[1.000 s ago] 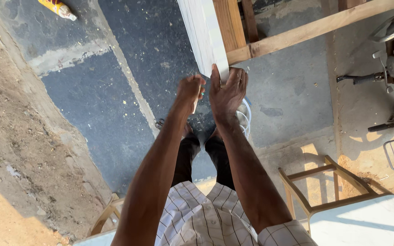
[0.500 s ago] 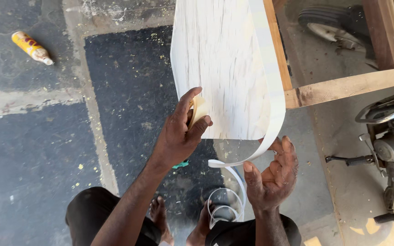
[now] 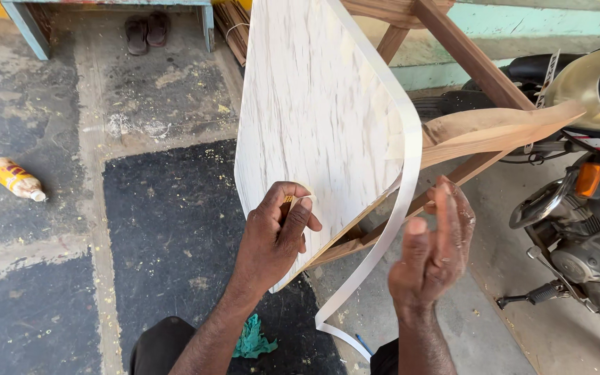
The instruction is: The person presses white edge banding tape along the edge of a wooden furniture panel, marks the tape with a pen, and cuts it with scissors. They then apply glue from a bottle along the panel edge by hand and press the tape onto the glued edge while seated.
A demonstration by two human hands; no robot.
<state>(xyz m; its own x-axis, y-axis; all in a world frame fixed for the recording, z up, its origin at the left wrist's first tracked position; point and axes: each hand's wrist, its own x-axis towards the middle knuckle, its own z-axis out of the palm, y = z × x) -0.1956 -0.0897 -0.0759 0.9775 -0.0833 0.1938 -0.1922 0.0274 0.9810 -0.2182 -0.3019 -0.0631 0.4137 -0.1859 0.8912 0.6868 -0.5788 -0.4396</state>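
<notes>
Panel [image 3: 314, 118] had risen, long axis upright; left hand [image 3: 276, 236] pinched its lower edge; right hand [image 3: 433, 253], spread, touched the loose white strip [image 3: 401, 201] right of the panel.

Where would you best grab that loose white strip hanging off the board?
Pinch the white strip on its free hanging stretch below the board, coming from the right hand side; there it bows clear of the edge, flat faces exposed.
</notes>
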